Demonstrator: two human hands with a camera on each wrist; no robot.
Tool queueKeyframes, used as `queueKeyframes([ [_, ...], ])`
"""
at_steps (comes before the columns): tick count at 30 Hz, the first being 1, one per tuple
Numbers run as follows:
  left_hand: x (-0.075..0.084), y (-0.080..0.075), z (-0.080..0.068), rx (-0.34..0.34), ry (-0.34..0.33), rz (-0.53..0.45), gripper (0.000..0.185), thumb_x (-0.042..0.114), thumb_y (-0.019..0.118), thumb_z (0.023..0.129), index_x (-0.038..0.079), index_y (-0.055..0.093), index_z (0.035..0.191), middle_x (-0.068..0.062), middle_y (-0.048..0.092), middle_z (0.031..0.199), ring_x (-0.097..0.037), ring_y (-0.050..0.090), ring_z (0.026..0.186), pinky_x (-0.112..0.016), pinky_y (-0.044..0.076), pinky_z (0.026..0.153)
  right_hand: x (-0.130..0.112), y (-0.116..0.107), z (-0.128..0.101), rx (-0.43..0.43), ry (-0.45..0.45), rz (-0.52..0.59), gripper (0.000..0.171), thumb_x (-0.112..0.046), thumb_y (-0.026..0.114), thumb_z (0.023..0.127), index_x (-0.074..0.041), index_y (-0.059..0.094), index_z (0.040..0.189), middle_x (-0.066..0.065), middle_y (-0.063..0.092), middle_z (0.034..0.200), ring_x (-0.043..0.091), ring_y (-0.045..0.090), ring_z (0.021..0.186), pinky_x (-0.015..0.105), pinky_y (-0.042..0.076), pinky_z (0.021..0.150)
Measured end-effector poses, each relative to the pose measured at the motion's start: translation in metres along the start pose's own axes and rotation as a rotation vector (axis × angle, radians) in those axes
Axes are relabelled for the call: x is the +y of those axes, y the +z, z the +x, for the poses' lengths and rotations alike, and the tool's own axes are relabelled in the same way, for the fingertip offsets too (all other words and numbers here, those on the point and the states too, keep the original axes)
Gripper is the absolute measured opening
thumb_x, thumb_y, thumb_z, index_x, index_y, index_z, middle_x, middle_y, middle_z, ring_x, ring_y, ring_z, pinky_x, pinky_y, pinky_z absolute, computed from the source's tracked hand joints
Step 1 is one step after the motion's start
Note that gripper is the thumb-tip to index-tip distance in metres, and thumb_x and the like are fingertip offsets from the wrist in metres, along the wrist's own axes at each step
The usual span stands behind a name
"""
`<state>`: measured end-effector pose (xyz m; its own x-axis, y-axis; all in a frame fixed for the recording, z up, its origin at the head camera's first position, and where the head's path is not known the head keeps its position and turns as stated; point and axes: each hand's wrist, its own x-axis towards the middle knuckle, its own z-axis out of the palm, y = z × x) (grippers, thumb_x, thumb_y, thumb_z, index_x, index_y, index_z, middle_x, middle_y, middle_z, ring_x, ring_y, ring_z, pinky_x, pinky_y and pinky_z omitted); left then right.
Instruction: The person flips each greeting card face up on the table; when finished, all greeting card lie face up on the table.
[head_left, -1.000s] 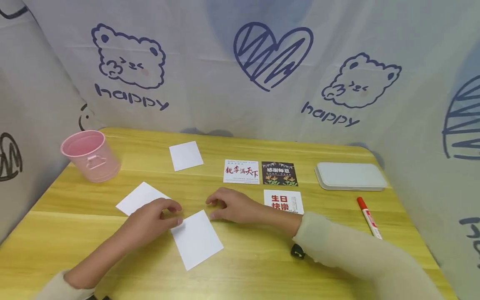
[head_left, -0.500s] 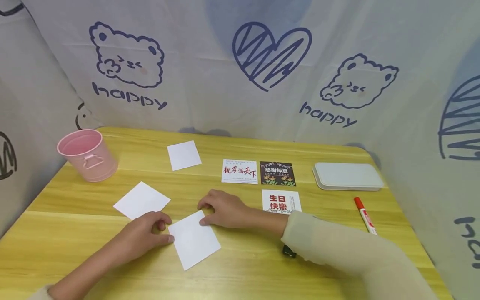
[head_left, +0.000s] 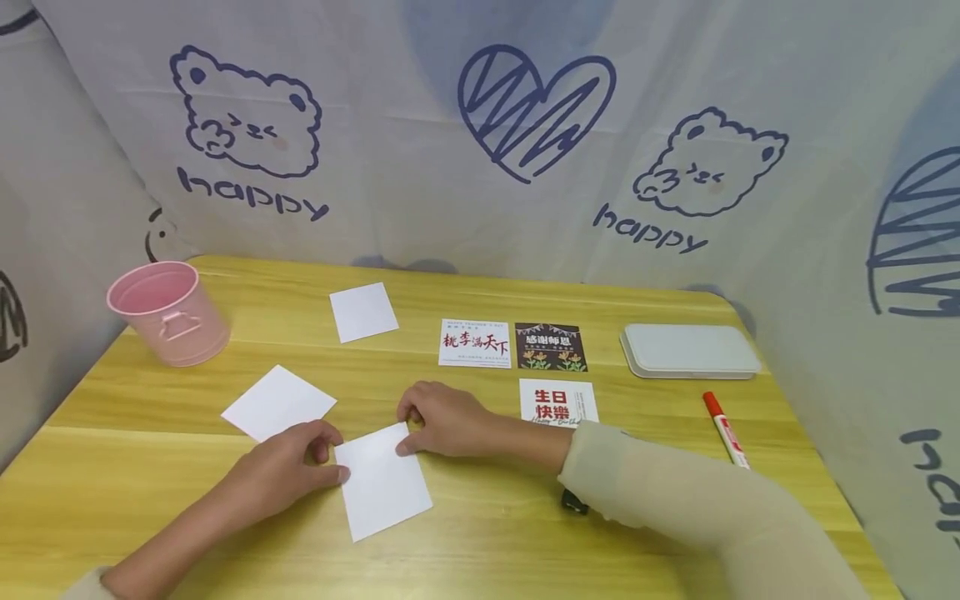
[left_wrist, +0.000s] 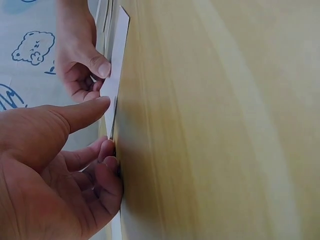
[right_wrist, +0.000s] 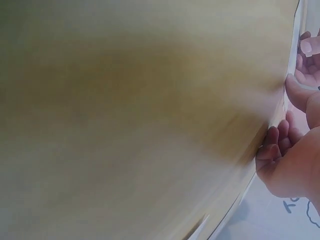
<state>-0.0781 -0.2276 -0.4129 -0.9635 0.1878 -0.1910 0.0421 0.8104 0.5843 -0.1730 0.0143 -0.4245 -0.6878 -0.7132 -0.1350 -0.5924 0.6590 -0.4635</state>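
A white square card [head_left: 386, 492] lies on the table in front of me in the head view. My left hand [head_left: 273, 475] holds it at its left edge, thumb on the card and the other fingers curled by the far left corner. At the far right corner, my right hand [head_left: 450, 421] pinches it, with the thumb on top and the fingers bent behind the edge. In the left wrist view, the card [left_wrist: 117, 60] appears nearly edge-on between both hands. A second white card [head_left: 277, 402] lies just beyond my left hand.
Another white card [head_left: 363, 312] lies farther back. Printed cards stand to the right: one red-lettered [head_left: 474, 343], one black [head_left: 551, 347], one birthday card [head_left: 555, 400]. A pink bucket [head_left: 168, 312], a white case [head_left: 690, 350] and a red-capped marker [head_left: 726, 429] are near the sides.
Both hands have come in to the card's edges, the left moving nearer to me and the right to the left. The card has turned slightly clockwise.
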Motion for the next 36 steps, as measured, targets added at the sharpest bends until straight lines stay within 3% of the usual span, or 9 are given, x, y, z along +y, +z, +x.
queueKeyframes([
  [5, -0.002, 0.000, 0.001, 0.000, 0.020, 0.010, 0.033, 0.038, 0.074, 0.090, 0.016, 0.064, 0.112, 0.008, 0.059, 0.092, -0.010, 0.050, 0.077, -0.032, 0.040, 0.068, 0.001, 0.000, -0.001, 0.007, -0.012, -0.009, 0.040, -0.045, 0.080, 0.085, -0.019, 0.063, 0.110, -0.010, 0.054, 0.095, 0.005, 0.050, 0.085, 0.018, 0.044, 0.072],
  [9, -0.004, 0.000, 0.002, 0.007, 0.032, -0.061, 0.026, 0.031, 0.073, 0.092, 0.015, 0.062, 0.109, 0.007, 0.062, 0.091, -0.010, 0.053, 0.080, -0.031, 0.043, 0.072, 0.002, -0.002, -0.002, -0.005, -0.026, -0.008, 0.040, -0.046, 0.078, 0.087, -0.021, 0.063, 0.114, -0.011, 0.056, 0.100, 0.004, 0.052, 0.090, 0.019, 0.046, 0.078],
  [13, -0.005, 0.000, 0.004, -0.013, 0.054, -0.284, 0.027, 0.019, 0.072, 0.093, 0.006, 0.058, 0.112, 0.000, 0.066, 0.090, -0.012, 0.059, 0.078, -0.027, 0.048, 0.072, 0.005, -0.008, -0.006, -0.009, -0.039, 0.055, 0.040, -0.043, 0.075, 0.090, -0.023, 0.060, 0.122, -0.013, 0.061, 0.107, 0.001, 0.057, 0.093, 0.020, 0.048, 0.084],
  [18, -0.004, -0.002, 0.010, -0.089, 0.067, -0.620, 0.034, 0.008, 0.066, 0.096, -0.007, 0.047, 0.121, -0.010, 0.070, 0.087, -0.019, 0.069, 0.079, -0.029, 0.058, 0.074, 0.010, -0.018, -0.017, -0.021, -0.082, 0.276, 0.034, -0.029, 0.071, 0.095, -0.024, 0.058, 0.126, -0.012, 0.063, 0.102, 0.002, 0.062, 0.084, 0.021, 0.052, 0.077],
  [21, 0.000, -0.003, 0.016, -0.129, 0.071, -0.743, 0.039, 0.010, 0.064, 0.097, -0.007, 0.044, 0.126, -0.010, 0.068, 0.089, -0.023, 0.071, 0.082, -0.035, 0.060, 0.077, 0.012, -0.028, -0.027, -0.029, -0.128, 0.378, 0.026, -0.023, 0.068, 0.097, -0.025, 0.061, 0.122, -0.010, 0.065, 0.098, 0.006, 0.063, 0.083, 0.023, 0.053, 0.075],
  [24, 0.008, -0.004, 0.023, -0.135, 0.077, -0.785, 0.042, 0.015, 0.065, 0.098, -0.003, 0.045, 0.130, -0.009, 0.067, 0.091, -0.024, 0.070, 0.083, -0.037, 0.059, 0.078, 0.018, -0.038, -0.039, -0.010, -0.163, 0.437, 0.023, -0.023, 0.068, 0.098, -0.027, 0.065, 0.120, -0.010, 0.067, 0.099, 0.009, 0.063, 0.088, 0.027, 0.055, 0.078],
  [31, 0.030, -0.007, 0.044, -0.137, 0.137, -0.742, 0.042, 0.024, 0.064, 0.100, 0.006, 0.051, 0.136, -0.007, 0.064, 0.096, -0.021, 0.060, 0.084, -0.037, 0.054, 0.084, 0.035, -0.057, -0.067, 0.090, -0.280, 0.490, 0.024, -0.020, 0.070, 0.096, -0.019, 0.067, 0.120, -0.003, 0.066, 0.118, 0.012, 0.063, 0.092, 0.030, 0.056, 0.082],
  [36, 0.048, -0.002, 0.064, -0.160, 0.191, -0.728, 0.041, 0.023, 0.063, 0.101, 0.008, 0.053, 0.137, -0.007, 0.061, 0.092, -0.021, 0.055, 0.079, -0.036, 0.050, 0.076, 0.049, -0.060, -0.084, 0.179, -0.355, 0.474, 0.022, -0.012, 0.073, 0.093, -0.014, 0.070, 0.115, 0.002, 0.065, 0.116, 0.012, 0.062, 0.090, 0.028, 0.055, 0.077],
])
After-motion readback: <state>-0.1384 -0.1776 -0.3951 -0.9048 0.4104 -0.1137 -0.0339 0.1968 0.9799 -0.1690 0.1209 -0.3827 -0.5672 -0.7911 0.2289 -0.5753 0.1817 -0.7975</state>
